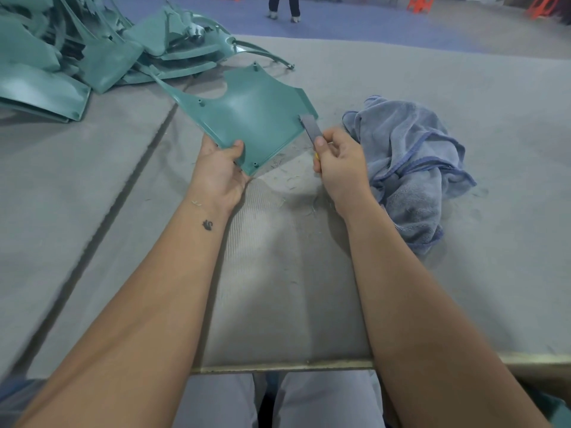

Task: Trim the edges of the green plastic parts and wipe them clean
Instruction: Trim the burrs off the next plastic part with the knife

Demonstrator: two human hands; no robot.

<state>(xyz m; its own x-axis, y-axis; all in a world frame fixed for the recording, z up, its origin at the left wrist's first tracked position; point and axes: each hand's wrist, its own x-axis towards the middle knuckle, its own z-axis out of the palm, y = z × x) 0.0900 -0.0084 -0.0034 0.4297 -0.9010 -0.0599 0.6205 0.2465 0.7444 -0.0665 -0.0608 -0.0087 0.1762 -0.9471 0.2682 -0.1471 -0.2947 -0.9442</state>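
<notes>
- Green plastic is what we are working on: one flat part [247,118] is being held up over the grey table [401,273], near the table's middle and tilted towards us.
- Our left hand [221,171] is gripping the near corner of the part, thumb on top and fingers under it.
- Our right hand [336,163] is holding a blade [309,128], fingers curled round its handle; the flat blade is lying against the right edge of the part.
- We are judging that the trimming step is in hand, since thin shavings [287,177] are lying on the table below.
- To do it well, we are thinking the blade should be kept low against the edge and drawn with light, even pressure, while the left hand is keeping the part steady.
- A blue cloth [411,162] is lying just beside the right hand, ready for wiping.
- More green parts [61,63] are waiting in a pile at the far left.
</notes>
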